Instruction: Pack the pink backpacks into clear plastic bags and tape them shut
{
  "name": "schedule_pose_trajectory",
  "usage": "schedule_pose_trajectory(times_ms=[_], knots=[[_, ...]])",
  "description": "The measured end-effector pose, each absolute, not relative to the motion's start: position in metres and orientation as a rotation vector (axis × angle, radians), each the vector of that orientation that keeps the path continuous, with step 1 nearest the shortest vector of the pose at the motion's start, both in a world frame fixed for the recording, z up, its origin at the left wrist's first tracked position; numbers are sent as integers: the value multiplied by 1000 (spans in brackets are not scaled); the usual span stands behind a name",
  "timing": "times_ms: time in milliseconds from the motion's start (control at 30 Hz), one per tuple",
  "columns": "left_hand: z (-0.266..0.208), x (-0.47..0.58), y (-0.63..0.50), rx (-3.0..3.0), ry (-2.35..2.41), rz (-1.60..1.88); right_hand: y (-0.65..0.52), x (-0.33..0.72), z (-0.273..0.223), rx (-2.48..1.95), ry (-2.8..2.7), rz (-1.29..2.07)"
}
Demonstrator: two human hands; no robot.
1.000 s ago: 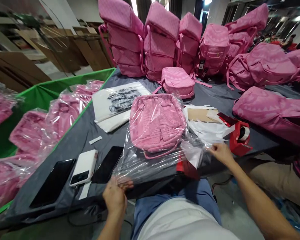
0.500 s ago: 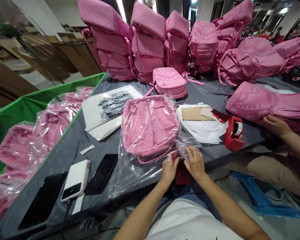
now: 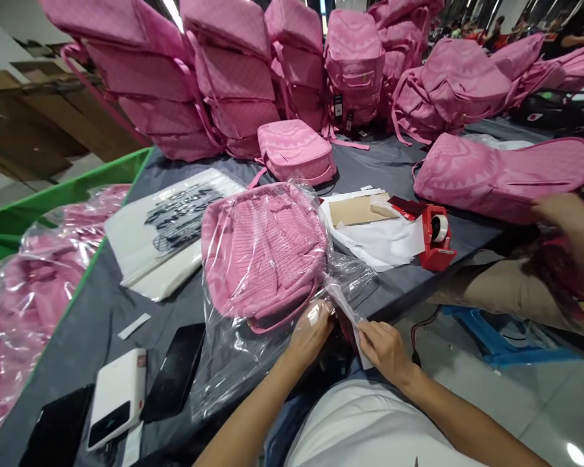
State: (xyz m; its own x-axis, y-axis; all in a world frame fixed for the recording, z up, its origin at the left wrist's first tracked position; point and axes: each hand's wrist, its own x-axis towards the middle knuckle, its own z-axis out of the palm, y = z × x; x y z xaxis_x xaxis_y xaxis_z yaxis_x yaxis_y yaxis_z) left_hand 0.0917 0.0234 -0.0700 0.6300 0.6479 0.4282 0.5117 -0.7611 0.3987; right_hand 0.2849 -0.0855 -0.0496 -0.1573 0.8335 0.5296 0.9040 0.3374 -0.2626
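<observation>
A pink backpack (image 3: pixel 267 253) lies on the table inside a clear plastic bag (image 3: pixel 243 363), whose loose end spreads toward me. My left hand (image 3: pixel 311 331) is closed at the bag's near right corner, with shiny film over its fingers; it appears to grip the film. Just right of it, my right hand (image 3: pixel 387 350) pinches a thin whitish sheet (image 3: pixel 345 301) with a dark red face, held tilted at the table edge. Exactly what that sheet is cannot be made out.
A red tape dispenser (image 3: pixel 437 240) stands right of white papers and cardboard (image 3: pixel 360 209). Flat plastic bags (image 3: pixel 175 220), phones and a white power bank (image 3: pixel 119 395) lie left. Stacked pink backpacks (image 3: pixel 228 71) line the back. A co-worker's hand (image 3: pixel 564 217) is beside another backpack (image 3: pixel 501 175).
My view has shifted, so the table things sit further left. The red piece between my hands has turned from lying flat to standing tilted, its whitish side showing in my right hand.
</observation>
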Motion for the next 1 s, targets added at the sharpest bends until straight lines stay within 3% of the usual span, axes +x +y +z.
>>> schedule_pose_trajectory(times_ms=[200,300,433,700,1000], knots=[[-60,92,56,3113,536,921,-94,281,-43,-1451,-2026,-284],[-49,94,67,3190,244,758,-97,282,-39,-1497,-2026,-225],[-42,90,70,3217,221,568,-101,285,-36,-1657,-1957,-207],[-45,88,67,3244,-63,572,-109,280,-39,-1337,-2172,131],[-34,93,69,3243,-169,393,-53,310,-65,-1843,-1888,95]])
